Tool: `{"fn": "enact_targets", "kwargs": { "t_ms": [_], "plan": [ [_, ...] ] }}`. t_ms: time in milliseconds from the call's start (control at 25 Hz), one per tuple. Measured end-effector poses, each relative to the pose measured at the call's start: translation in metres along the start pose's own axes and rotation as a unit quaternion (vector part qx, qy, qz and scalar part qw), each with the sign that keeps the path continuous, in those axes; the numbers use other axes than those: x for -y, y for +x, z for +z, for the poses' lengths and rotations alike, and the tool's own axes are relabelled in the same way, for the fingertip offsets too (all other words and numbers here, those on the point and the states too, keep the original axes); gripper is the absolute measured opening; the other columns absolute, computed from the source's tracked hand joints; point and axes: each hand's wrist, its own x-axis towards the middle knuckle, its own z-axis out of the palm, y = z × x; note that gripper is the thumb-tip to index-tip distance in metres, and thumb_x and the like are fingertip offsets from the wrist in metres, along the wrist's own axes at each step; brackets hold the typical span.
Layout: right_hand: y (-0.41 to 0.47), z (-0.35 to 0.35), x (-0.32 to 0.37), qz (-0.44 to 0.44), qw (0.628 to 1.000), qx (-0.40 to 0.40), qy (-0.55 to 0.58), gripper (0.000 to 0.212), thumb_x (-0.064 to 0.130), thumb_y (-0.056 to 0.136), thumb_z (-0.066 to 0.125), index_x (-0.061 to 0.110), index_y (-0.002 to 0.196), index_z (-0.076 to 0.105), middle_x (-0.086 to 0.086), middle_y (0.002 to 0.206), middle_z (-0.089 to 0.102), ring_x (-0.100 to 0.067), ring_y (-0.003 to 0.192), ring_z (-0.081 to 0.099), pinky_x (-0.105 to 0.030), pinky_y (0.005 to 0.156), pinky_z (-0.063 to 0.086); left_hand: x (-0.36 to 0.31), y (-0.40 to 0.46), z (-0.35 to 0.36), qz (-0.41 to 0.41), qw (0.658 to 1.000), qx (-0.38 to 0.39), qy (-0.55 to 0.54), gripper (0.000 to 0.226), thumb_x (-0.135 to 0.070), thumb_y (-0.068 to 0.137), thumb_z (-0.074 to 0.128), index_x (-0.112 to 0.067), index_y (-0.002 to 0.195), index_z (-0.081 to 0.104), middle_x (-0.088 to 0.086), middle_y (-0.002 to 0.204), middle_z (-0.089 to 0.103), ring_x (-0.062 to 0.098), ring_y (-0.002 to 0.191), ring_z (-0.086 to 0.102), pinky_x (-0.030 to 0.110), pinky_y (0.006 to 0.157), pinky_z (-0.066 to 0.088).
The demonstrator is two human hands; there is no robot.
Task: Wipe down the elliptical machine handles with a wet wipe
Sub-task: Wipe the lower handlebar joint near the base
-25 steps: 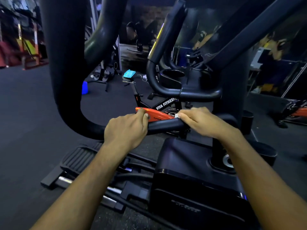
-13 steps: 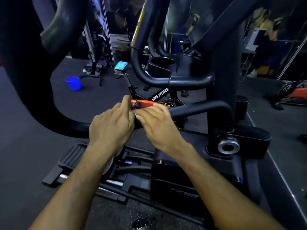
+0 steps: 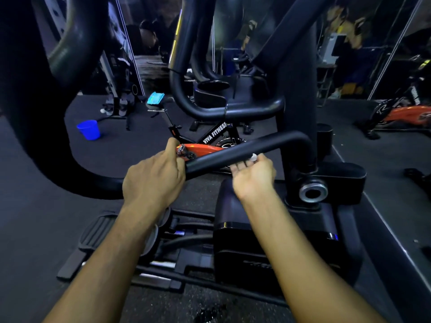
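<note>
On low handle [image 3: 245,151]: right hand [image 3: 253,173] slid from left hand [image 3: 154,180] toward bend, now under bar pinching wipe [image 3: 253,157]; left grips end. Underside pass underway.

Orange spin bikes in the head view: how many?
2. One orange bike sits right behind the handle, labelled VIVA FITNESS. Another orange bike is at the far right edge. More may be hidden behind the elliptical frame.

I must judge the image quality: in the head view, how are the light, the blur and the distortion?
Head view: dim, bluish light; the right hand is motion-blurred, the left hand sharper; glare runs along the handle; the wide lens bends the edges; the background is dark and soft.
</note>
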Motion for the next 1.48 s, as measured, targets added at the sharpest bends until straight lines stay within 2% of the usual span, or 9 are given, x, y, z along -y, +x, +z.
{"fn": "enact_targets", "kwargs": {
  "t_ms": [240,400,480,720,920,1120,1200,1280,1480],
  "plan": [
    [-0.031,0.000,-0.033,0.030,0.997,0.002,-0.070,0.027,0.022,0.108,0.037,0.014,0.088,0.053,-0.008,0.099,0.063,-0.024,0.099,0.062,-0.046,0.098,0.048,0.000,0.002,0.004,-0.009,1.000,0.002,0.018,0.025,-0.032,0.104,0.031,-0.021,0.124,0.042,-0.008,0.069,0.041,0.036,0.068,0.052,0.039,0.061,0.032],
    [-0.012,0.008,0.005,0.032,0.997,0.024,-0.069,0.050,0.054,0.103,0.032,0.013,0.119,0.055,-0.012,0.124,0.062,-0.027,0.118,0.061,-0.053,0.108,0.041,0.001,0.001,0.004,-0.001,1.000,-0.008,0.017,0.030,-0.034,0.105,0.028,-0.022,0.129,0.041,-0.004,0.082,0.059,0.037,0.074,0.060,0.038,0.061,0.032],
    [-0.022,0.011,-0.010,0.049,0.994,0.024,-0.096,0.061,0.067,0.099,0.029,0.012,0.110,0.053,-0.011,0.120,0.063,-0.027,0.113,0.063,-0.053,0.102,0.043,0.001,-0.002,0.005,0.018,1.000,-0.024,-0.002,0.034,-0.041,0.107,0.020,-0.025,0.128,0.042,-0.001,0.094,0.068,0.038,0.085,0.067,0.038,0.063,0.033],
    [-0.038,0.011,-0.052,0.135,0.980,0.093,-0.112,0.086,0.077,0.093,0.021,0.008,0.134,0.053,-0.014,0.115,0.062,-0.030,0.105,0.062,-0.045,0.090,0.045,0.001,-0.003,-0.010,-0.045,0.965,-0.025,-0.258,0.048,-0.054,0.109,0.012,-0.047,0.155,0.028,-0.016,0.149,0.049,0.014,0.136,0.046,0.037,0.091,0.031],
    [0.000,0.004,0.013,0.064,0.995,0.067,-0.048,0.084,0.075,0.093,0.021,0.016,0.149,0.041,-0.016,0.147,0.050,-0.033,0.123,0.058,-0.052,0.099,0.044,0.004,-0.006,-0.010,-0.035,0.945,-0.059,-0.319,0.050,-0.057,0.108,0.012,-0.049,0.156,0.025,-0.024,0.140,0.048,0.006,0.132,0.047,0.038,0.092,0.036],
    [-0.028,0.008,-0.044,0.092,0.989,0.087,-0.078,0.078,0.076,0.093,0.024,0.018,0.138,0.052,-0.007,0.132,0.063,-0.027,0.121,0.062,-0.052,0.112,0.036,0.008,-0.008,-0.013,-0.007,0.935,-0.062,-0.349,0.047,-0.052,0.112,0.017,-0.044,0.157,0.029,-0.021,0.133,0.050,-0.010,0.125,0.042,0.044,0.109,0.037],
    [-0.039,0.012,-0.066,0.114,0.986,0.093,-0.076,0.076,0.075,0.094,0.025,0.017,0.131,0.057,-0.010,0.124,0.065,-0.030,0.120,0.062,-0.046,0.104,0.041,0.013,-0.007,-0.014,0.017,0.921,-0.049,-0.385,0.051,-0.057,0.108,0.017,-0.044,0.155,0.033,-0.017,0.134,0.054,-0.019,0.128,0.038,0.054,0.127,0.015],
    [-0.049,0.014,-0.088,0.140,0.980,0.108,-0.088,0.074,0.076,0.093,0.024,0.018,0.124,0.058,-0.011,0.120,0.063,-0.029,0.113,0.062,-0.041,0.088,0.043,0.021,-0.002,-0.015,0.021,0.889,-0.056,-0.455,0.059,-0.066,0.102,0.017,-0.043,0.152,0.036,-0.011,0.139,0.057,-0.016,0.133,0.040,0.053,0.129,0.005],
    [-0.073,0.015,-0.132,0.202,0.963,0.157,-0.080,0.069,0.079,0.088,0.032,0.021,0.117,0.056,-0.007,0.102,0.061,-0.023,0.096,0.056,-0.037,0.078,0.042,0.033,-0.002,-0.015,-0.001,0.815,-0.114,-0.568,0.074,-0.076,0.101,0.021,-0.026,0.153,0.042,0.008,0.135,0.067,0.022,0.139,0.052,0.052,0.126,0.023]
  ]
}}
